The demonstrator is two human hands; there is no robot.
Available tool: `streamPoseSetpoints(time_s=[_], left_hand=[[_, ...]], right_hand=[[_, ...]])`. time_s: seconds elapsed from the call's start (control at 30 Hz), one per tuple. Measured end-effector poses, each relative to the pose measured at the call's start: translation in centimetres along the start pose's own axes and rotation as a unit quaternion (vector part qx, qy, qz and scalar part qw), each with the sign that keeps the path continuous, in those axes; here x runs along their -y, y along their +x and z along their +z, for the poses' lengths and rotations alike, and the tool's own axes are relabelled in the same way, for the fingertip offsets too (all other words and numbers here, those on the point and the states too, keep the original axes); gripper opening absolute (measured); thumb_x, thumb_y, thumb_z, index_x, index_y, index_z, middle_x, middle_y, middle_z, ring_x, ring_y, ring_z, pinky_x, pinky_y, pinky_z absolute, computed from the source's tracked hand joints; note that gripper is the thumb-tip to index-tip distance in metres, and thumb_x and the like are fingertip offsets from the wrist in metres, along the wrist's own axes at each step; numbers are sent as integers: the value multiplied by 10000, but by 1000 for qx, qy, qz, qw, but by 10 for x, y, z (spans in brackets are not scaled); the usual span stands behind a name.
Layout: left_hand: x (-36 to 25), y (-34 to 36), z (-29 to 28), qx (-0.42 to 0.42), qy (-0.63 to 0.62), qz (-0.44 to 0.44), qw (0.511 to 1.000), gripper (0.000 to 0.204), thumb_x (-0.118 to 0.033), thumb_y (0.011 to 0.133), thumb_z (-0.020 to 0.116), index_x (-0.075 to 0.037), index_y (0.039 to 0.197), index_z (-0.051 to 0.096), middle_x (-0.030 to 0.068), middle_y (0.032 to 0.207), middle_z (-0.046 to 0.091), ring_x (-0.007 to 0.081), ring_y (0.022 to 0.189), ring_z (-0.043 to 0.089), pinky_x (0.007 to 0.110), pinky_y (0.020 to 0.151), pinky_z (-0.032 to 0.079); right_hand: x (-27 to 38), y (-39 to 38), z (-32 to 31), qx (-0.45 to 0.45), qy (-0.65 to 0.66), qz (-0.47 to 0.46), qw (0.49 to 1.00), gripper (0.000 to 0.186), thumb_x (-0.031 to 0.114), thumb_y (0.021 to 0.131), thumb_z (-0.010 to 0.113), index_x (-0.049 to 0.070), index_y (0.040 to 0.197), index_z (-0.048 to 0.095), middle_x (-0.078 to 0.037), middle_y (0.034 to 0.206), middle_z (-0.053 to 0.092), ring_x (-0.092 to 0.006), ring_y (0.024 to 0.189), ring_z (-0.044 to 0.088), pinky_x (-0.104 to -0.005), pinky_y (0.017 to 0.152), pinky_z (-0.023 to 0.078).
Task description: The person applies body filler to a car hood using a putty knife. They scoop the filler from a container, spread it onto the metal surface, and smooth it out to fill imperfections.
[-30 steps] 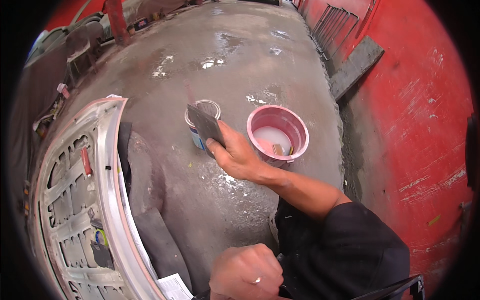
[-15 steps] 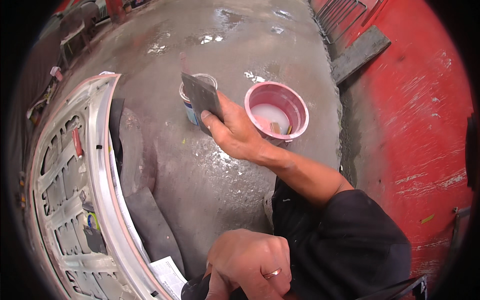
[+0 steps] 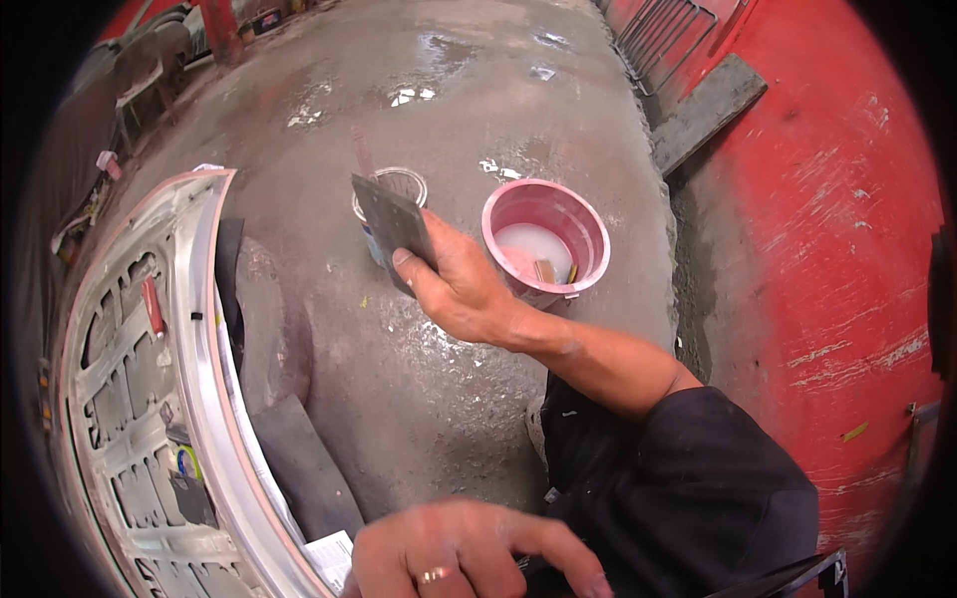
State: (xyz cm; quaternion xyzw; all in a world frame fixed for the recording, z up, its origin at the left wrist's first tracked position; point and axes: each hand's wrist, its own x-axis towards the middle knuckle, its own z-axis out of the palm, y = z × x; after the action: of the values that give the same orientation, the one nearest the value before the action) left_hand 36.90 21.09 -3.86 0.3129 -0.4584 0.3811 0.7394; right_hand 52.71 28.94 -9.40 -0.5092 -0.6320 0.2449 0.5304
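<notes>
My right hand [image 3: 459, 284] is closed round a flat, dark grey rectangular pad [image 3: 396, 224], the thumb across its face. Whether the pad is stiff or soft I cannot tell. Partly behind it stands an open paint can [image 3: 407, 182] with a pale rim. At the lower edge is my left hand [image 3: 454, 553], a ring on one finger. Its index finger stretches off to the right, apart from the other bent fingers, and nothing shows in it; the fingertips are partly cut off and blurred.
A pink bucket [image 3: 601, 244] of cloudy liquid, with a small block inside, stands right of my right hand. At left lies a silver vehicle panel [image 3: 204, 344] bearing a red-handled tool [image 3: 153, 305]. Dark mats [image 3: 299, 463] lie beside it. A plank [image 3: 708, 115] leans on the red wall [image 3: 827, 249].
My left hand has shifted down and left, and its index finger has straightened outward. My right hand still holds the pad, slightly lower in view. The whole view has tilted a little.
</notes>
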Motion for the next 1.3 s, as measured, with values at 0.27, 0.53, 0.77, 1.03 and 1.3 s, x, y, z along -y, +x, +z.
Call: streamPoseSetpoints(time_s=[0.27, 0.53, 0.77, 1.03, 1.3], left_hand=[[-1, -2, 9, 33, -29, 5, 999, 509, -405, 1004, 393, -158, 558, 390, -9, 550, 419, 145, 465, 421, 433, 560, 456], [-7, -4, 10, 30, -74, 26, 996, 496, -462, 985, 441, -125, 622, 475, 12, 594, 469, 163, 547, 510, 414, 490, 474], [-13, 3, -8, 45, -215, 34, 975, 512, -511, 969, 482, -96, 678, 550, 31, 633, 511, 179, 620, 588, 397, 428, 489], [-1, -2, -1, 15, -285, 174, 942, 490, -448, 1002, 455, -80, 701, 572, 50, 699, 556, 206, 716, 623, 398, 510, 523], [23, 26, 7, 50, -56, 249, 965, 517, -462, 1018, 391, -103, 683, 551, 25, 651, 498, 130, 619, 523, 296, 493, 455]], right_hand=[[13, -1, 2, 31, -8, 45, 998, 523, 44, 897, 471, 5, 1408, 362, -244, 1191, 535, -383, 1139, 531, -422, 986, 406], [10, -2, 6, 3, -18, 26, 999, 519, 51, 883, 491, -28, 1385, 383, -277, 1204, 536, -403, 1140, 538, -428, 984, 416], [-2, -4, 4, -4, 14, 17, 1000, 508, 67, 893, 492, -40, 1379, 387, -266, 1206, 540, -398, 1126, 545, -420, 968, 423], [3, 0, 12, 4, 17, 1, 1000, 510, 80, 901, 479, 7, 1398, 388, -227, 1149, 554, -369, 1074, 564, -423, 938, 430], [2, -3, 12, 11, 21, 11, 1000, 467, 49, 914, 478, 6, 1375, 413, -183, 1135, 559, -295, 1042, 548, -372, 923, 431]])
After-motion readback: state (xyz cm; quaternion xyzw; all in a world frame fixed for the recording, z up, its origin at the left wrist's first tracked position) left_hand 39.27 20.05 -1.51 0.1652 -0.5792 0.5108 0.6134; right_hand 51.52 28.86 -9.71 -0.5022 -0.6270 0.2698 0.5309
